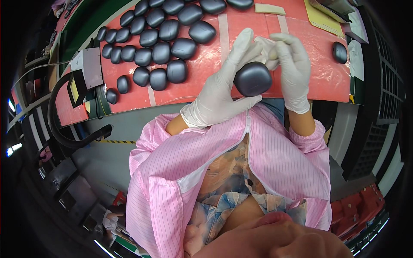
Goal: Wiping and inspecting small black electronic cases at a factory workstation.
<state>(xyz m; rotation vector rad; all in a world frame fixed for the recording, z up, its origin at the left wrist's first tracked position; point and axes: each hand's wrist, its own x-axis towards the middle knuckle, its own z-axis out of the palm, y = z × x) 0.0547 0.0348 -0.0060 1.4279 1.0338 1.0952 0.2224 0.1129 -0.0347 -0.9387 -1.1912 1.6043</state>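
A dark grey, rounded case (253, 79), shaped like an earbud charging case, rests in my left hand (215, 92). The thumb lies along its near side, while the other fingers reach up past its far side. My right hand (296, 71) is just right of the case, with its fingers curled and pinched on a thin white cloth (263, 46). That cloth spreads between the two hands, beyond the case. Both hands wear white gloves. Part of the cloth is hidden behind the fingers.
Several similar cases (161, 53) stand in rows on the red table mat (206, 64), to the left. One case (339, 52) lies alone at the right. A pale strip (270, 9) and a yellow sheet (322, 18) are at the back. A black flexible arm (53, 107) curves beside the table's left end.
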